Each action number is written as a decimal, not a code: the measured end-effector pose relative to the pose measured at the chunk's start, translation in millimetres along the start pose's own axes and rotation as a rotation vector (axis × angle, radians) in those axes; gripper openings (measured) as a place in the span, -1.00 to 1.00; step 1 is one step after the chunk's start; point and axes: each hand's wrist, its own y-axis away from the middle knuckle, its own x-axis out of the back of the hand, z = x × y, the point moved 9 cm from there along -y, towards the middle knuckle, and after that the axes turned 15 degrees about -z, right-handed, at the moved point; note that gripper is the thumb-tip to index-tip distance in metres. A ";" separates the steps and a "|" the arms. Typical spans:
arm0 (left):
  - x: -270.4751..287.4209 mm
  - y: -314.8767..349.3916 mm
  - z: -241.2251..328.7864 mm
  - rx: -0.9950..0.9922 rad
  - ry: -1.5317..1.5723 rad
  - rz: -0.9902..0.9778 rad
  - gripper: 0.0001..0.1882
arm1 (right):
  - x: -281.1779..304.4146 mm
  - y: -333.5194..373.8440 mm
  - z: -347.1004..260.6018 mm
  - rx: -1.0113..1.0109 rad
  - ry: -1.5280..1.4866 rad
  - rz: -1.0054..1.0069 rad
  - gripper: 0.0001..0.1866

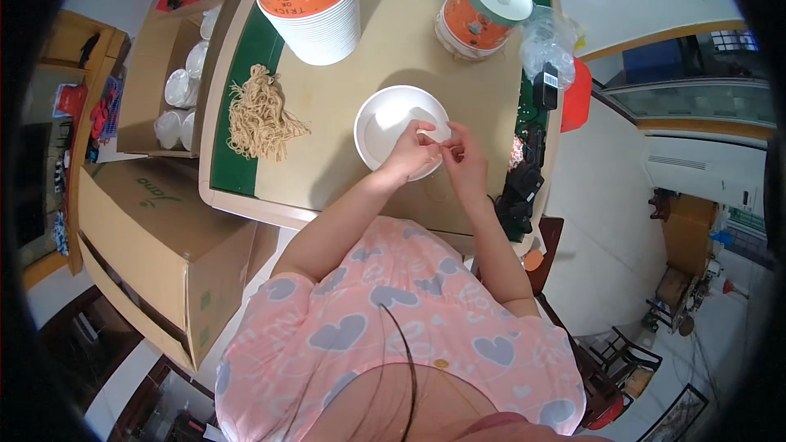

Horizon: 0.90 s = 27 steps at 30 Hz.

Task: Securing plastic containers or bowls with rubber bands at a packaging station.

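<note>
The left hand (413, 151) and right hand (464, 162) meet with fingers bent and tips close together; whether they pinch anything between them, I cannot tell. Directly below the left fingers sits the white bowl (380, 120), its right rim beside the right fingertips. Well to the fingers' left lies a tangled bundle of tan strings (260, 119). Beyond the fingers, a tall stack of paper tubs (321, 29) stands far left, a shorter orange tub (477, 23) far right.

A brown carton (168, 233) stands left, a dark-framed chair (637, 380) lower right.
</note>
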 end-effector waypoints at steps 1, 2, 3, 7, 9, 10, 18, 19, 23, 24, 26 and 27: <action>0.1 -1.0 -2.7 -0.002 0.001 -0.001 -0.52 | 0.0 0.0 -2.9 0.007 0.023 -0.009 -0.54; 1.4 -2.3 -3.9 -0.036 0.001 0.008 -0.51 | 0.9 -0.2 -3.0 0.007 0.026 -0.009 -0.54; 2.8 -3.2 -4.0 -0.071 0.002 0.017 -0.50 | 0.7 -0.8 -2.7 0.000 0.047 -0.020 -0.54; 7.6 -2.6 -12.2 0.022 0.301 0.040 -0.47 | 2.5 -1.6 -0.7 -0.011 0.040 -0.037 -0.54; 3.4 -3.3 -12.9 0.055 0.352 -0.008 -0.47 | 3.2 -2.4 1.5 -0.006 0.031 -0.029 -0.53; 1.9 -3.2 -11.0 0.051 0.358 -0.006 -0.47 | 3.4 -3.0 2.6 0.000 0.017 -0.021 -0.53; 6.0 -12.3 -17.7 0.028 0.499 0.005 -0.47 | 5.6 -5.1 11.6 0.009 0.016 -0.024 -0.57; 7.3 -11.0 -15.7 0.027 0.502 0.005 -0.47 | 6.1 -4.8 15.3 -0.018 0.020 -0.029 -0.59; -3.6 -9.0 -12.6 0.112 0.590 -0.135 -0.64 | 7.2 -5.1 19.6 0.029 -0.001 -0.038 -0.64; -5.6 -9.1 -12.1 0.144 0.500 -0.163 -0.71 | 8.7 -4.0 18.6 0.019 0.001 -0.038 -0.69; -6.4 -6.7 -12.9 0.165 0.433 -0.142 -0.77 | 8.4 -3.3 16.5 0.011 0.010 -0.040 -0.75; -5.7 -6.1 -14.3 0.188 0.362 -0.120 -0.81 | 8.6 -2.9 17.4 0.020 -0.019 -0.044 -0.79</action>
